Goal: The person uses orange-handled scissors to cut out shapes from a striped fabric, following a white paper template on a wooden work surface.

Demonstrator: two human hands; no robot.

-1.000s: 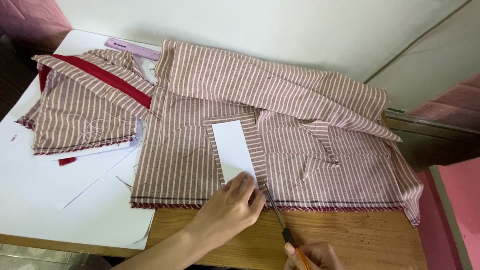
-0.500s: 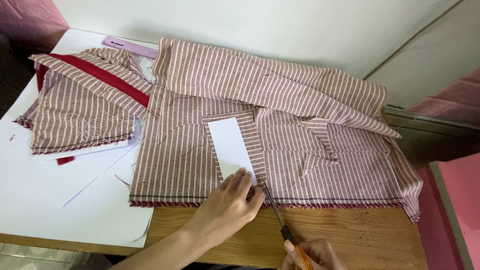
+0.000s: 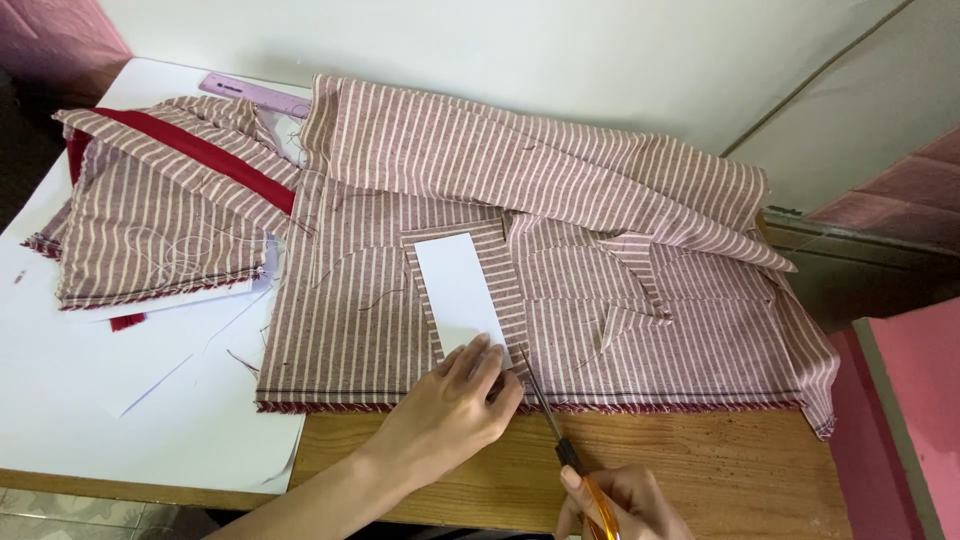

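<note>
Bare wooden table strip right of scissors; striped fabric blocks beyond

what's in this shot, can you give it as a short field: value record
left hand: left hand pressing flat on the near end of the white paper strip
right hand: right hand gripping orange-handled scissors, blades pointing at the strip's near corner
fabric: brown and white striped cloth spread over the wooden table
left side: folded striped pieces with a red band on white paper sheets
far edge: purple ruler
</note>
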